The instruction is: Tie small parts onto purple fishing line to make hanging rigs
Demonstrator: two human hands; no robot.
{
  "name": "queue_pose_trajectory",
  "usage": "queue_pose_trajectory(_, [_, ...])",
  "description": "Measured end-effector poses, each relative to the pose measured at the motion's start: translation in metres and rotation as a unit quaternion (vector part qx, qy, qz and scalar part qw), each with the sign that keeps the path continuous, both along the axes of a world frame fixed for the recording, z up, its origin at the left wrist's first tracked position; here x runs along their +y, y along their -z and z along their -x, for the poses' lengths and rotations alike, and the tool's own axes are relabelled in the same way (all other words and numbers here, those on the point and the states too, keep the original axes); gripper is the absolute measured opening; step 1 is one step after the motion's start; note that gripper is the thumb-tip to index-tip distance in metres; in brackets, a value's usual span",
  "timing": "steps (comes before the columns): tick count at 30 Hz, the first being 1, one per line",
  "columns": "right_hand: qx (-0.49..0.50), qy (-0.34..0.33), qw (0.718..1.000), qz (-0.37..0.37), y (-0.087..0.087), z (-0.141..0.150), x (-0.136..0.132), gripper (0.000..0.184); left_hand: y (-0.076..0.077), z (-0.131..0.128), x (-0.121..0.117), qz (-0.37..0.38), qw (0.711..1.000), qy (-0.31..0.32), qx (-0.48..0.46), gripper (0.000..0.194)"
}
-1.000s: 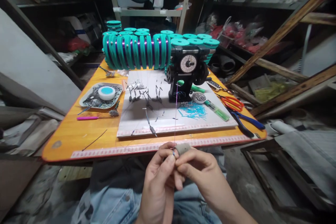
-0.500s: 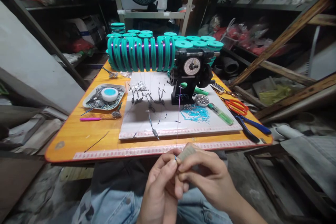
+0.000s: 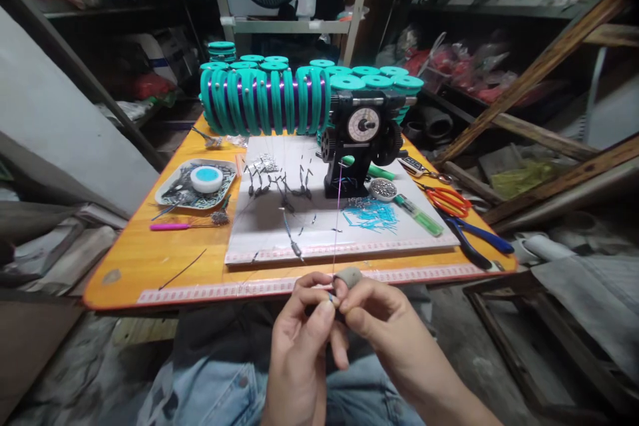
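My left hand (image 3: pixel 304 333) pinches a tiny blue piece (image 3: pixel 330 297) between thumb and index finger, just beyond the table's front edge. A thin purple line (image 3: pixel 338 213) runs down from the black winding machine (image 3: pixel 355 146) to my fingertips. My right hand (image 3: pixel 384 319) meets the left, thumb and forefinger pressed together close to the blue piece. What those right fingertips grip is too small to see. A grey finger wrap (image 3: pixel 348 276) covers one right finger. On the machine's left side sits a row of teal spools (image 3: pixel 264 103) wound with purple line.
A white board (image 3: pixel 264 233) bears dark rigs, scattered blue tubes (image 3: pixel 372 215) and a small dish of metal bits (image 3: pixel 383 190). To the left are a tray (image 3: pixel 170 194) and a pink-handled tool (image 3: pixel 170 227). Orange scissors (image 3: pixel 449 202) and blue-handled pliers (image 3: pixel 482 237) lie right.
My right hand's grey-wrapped finger has curled over and shifted slightly left near the line. Both hands stay together, and the blue piece is still in the left fingertips.
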State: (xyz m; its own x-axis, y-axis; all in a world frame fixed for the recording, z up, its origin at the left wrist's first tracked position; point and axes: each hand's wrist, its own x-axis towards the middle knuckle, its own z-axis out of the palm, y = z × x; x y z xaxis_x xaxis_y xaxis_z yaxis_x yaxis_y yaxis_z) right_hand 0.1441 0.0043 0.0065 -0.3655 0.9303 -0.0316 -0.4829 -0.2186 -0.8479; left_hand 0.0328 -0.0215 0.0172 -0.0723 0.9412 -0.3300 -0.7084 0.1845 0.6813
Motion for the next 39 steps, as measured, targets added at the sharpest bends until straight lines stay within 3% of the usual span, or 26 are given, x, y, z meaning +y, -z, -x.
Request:
queue_pose_trajectory(3, [-0.066,0.081,0.993,-0.055,0.002,0.004,-0.006,0.007,-0.001,-0.001,0.000,0.006,1.000,-0.011,-0.013,0.022])
queue_pose_trajectory(6, [-0.230,0.165,0.934,-0.217,0.000,-0.002,-0.010,0.010,-0.002,0.000,-0.001,0.013,0.999,0.002,-0.032,0.022])
queue_pose_trajectory(9, [-0.321,0.158,0.858,-0.368,-0.005,-0.010,-0.009,0.017,-0.003,0.002,-0.001,0.028,0.998,0.011,-0.047,0.021])
queue_pose_trajectory(11, [-0.344,0.118,0.842,-0.398,-0.010,-0.013,-0.007,0.017,-0.003,0.003,-0.001,0.039,0.998,0.005,-0.047,0.021])
queue_pose_trajectory(16, [-0.347,0.032,0.863,-0.365,-0.019,-0.016,0.002,0.013,-0.002,0.004,-0.001,0.052,0.998,0.011,-0.045,0.025])
queue_pose_trajectory(23, [-0.267,0.083,0.908,-0.313,0.001,-0.014,0.000,0.013,0.000,0.004,-0.001,0.067,0.994,0.041,-0.081,0.025])
queue_pose_trajectory(28, [-0.313,0.078,0.904,-0.279,-0.006,-0.012,-0.004,0.011,0.002,0.004,0.000,0.038,0.999,0.010,-0.035,0.021])
queue_pose_trajectory(34, [-0.162,-0.015,0.980,-0.116,-0.010,-0.006,-0.001,0.010,0.003,0.004,0.000,0.029,0.999,0.015,-0.024,0.019])
queue_pose_trajectory(36, [-0.133,-0.014,0.984,-0.117,-0.005,-0.005,0.001,0.009,0.002,0.003,0.000,0.040,0.998,0.022,-0.041,0.022])
queue_pose_trajectory(39, [-0.172,0.056,0.963,-0.200,0.003,-0.006,0.002,0.012,0.000,0.003,0.000,0.057,0.996,0.032,-0.067,0.026])
